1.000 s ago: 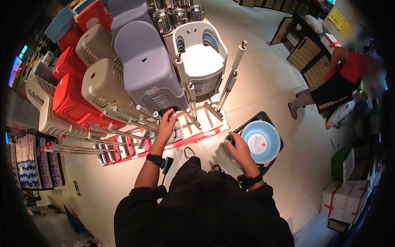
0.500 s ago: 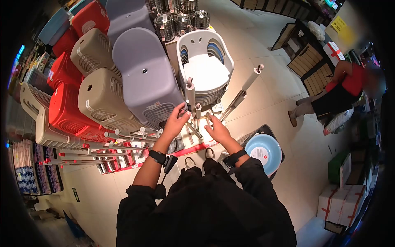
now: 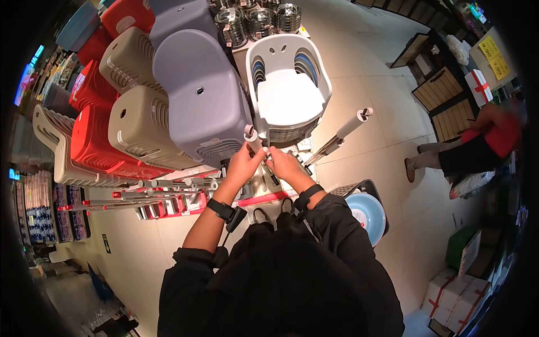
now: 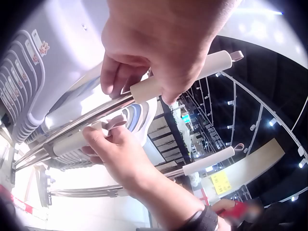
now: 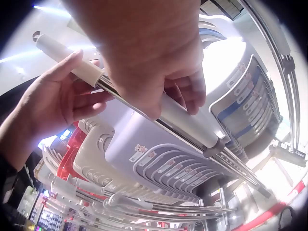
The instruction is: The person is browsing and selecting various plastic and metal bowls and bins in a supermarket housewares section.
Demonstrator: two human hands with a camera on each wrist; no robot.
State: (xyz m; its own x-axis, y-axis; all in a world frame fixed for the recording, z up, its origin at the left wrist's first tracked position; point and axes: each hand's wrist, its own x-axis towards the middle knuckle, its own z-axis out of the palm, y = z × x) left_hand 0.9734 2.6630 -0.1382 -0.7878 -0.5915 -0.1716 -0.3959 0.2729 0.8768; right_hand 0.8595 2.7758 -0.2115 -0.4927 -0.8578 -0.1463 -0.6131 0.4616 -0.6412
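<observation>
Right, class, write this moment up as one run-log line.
pole: held in both hands, beside grey stools | left hand: grips its cream top end | right hand: grips it lower down | white chairs: stacked behind

The pole is a long, shiny metal shaft with a cream plastic grip at its upper end, closed by a small hang loop. Lower down sits a second cream sleeve, ending in a grey collar. It stands tilted. The left hand grips the upper grip and the right hand grips the sleeve just below.
</observation>
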